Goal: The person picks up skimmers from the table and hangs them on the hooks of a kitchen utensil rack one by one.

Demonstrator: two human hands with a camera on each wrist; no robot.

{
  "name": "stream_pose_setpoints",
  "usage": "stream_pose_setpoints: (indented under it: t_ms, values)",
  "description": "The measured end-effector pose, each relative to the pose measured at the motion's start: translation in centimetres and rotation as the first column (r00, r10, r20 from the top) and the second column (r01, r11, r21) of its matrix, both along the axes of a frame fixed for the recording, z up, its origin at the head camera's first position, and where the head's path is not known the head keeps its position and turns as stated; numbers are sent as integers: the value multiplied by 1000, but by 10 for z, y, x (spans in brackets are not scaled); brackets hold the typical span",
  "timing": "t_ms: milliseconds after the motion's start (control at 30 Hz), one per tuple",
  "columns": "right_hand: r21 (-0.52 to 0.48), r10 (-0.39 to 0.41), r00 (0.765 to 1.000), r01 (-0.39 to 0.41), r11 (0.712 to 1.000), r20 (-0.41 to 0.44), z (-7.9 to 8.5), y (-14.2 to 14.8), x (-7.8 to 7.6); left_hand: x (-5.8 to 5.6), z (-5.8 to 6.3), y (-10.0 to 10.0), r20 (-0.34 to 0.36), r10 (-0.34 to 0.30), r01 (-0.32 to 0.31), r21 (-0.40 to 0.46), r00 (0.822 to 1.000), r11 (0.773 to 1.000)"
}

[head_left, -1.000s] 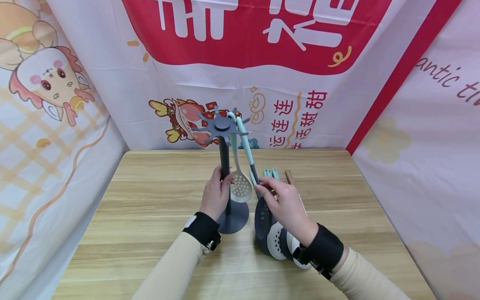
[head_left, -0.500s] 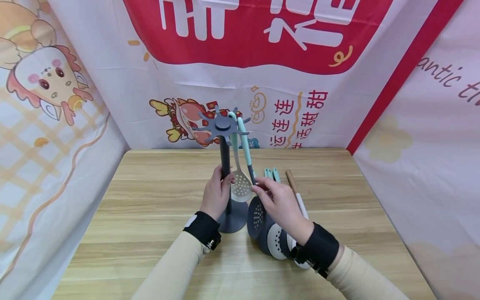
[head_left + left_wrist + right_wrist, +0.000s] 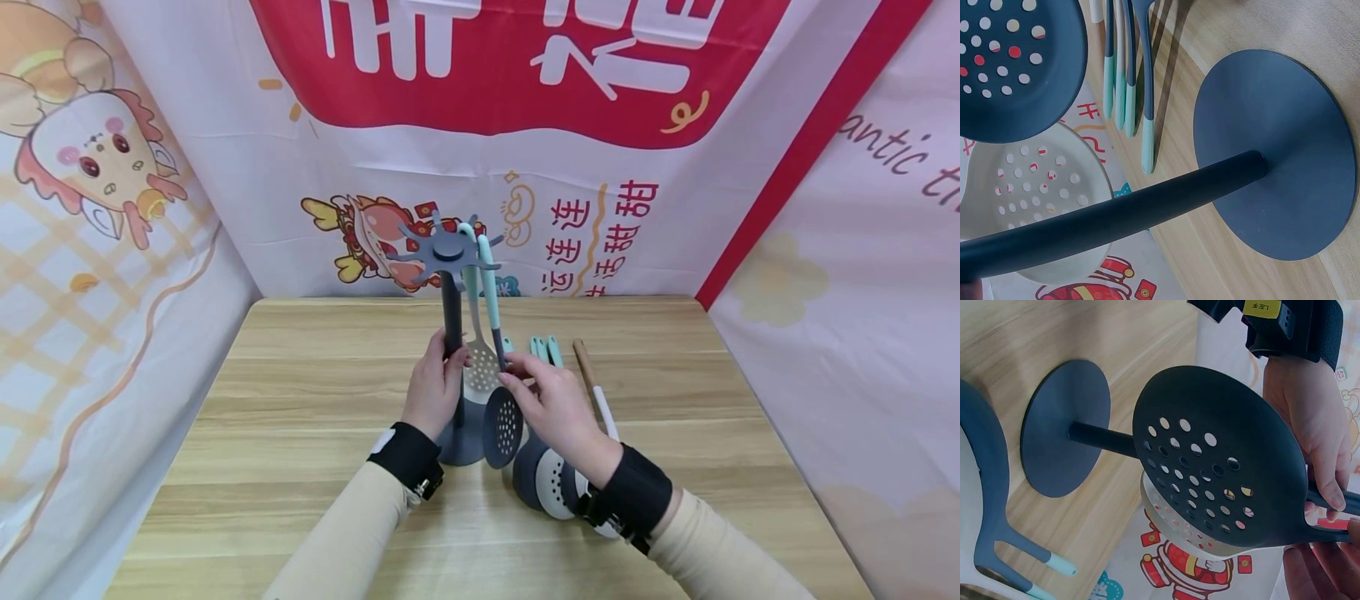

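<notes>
My left hand (image 3: 435, 387) grips the post of a dark utensil stand (image 3: 448, 247), which has a ring of hooked arms on top and a round base (image 3: 1279, 150). From one arm hangs a white skimmer (image 3: 482, 367) with a mint handle. My right hand (image 3: 557, 408) pinches a dark skimmer (image 3: 502, 427) low on its handle. The mint upper end of that handle overlaps an arm of the stand in the head view. In the right wrist view, the perforated bowl of the dark skimmer (image 3: 1216, 469) largely covers the white one behind it.
Several utensils with mint handles lie side by side right of the stand, among them a white perforated one (image 3: 551, 483). Another beside them has a brown handle (image 3: 583, 362). The wooden table (image 3: 315, 450) meets printed cloth walls (image 3: 390, 158) at the back and sides.
My right hand has moved slightly left with the dark skimmer, whose bowl swings from above the lying utensils to in front of the stand's base. My left hand stays on the post.
</notes>
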State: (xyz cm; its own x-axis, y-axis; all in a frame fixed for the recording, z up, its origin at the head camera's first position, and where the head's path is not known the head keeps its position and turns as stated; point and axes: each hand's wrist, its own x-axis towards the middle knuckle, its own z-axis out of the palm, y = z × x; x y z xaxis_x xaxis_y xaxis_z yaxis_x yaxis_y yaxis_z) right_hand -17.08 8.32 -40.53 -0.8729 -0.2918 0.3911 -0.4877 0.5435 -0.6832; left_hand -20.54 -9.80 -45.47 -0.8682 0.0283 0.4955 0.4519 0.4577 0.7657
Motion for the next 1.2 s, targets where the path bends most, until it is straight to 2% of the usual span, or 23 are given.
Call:
stream_pose_setpoints:
  t_ms: [333, 667, 1000, 1200]
  values:
    - [-20, 2, 997, 0, 1000, 71, -1, 1, -2, 0, -1, 0, -12, -4, 4, 3, 1000, 1000]
    - [-29, 26, 993, -23, 999, 112, -2, 2, -3, 0, -1, 0, 9, -1, 1, 2, 1000, 1000]
    - [-25, 39, 993, -36, 999, 113, -4, 2, -3, 2, 0, 1, 18, 4, -4, -1, 1000, 1000]
    - [-27, 42, 995, -40, 999, 89, -7, 3, -5, 1, -1, 1, 0, 7, -7, 7, 1000, 1000]
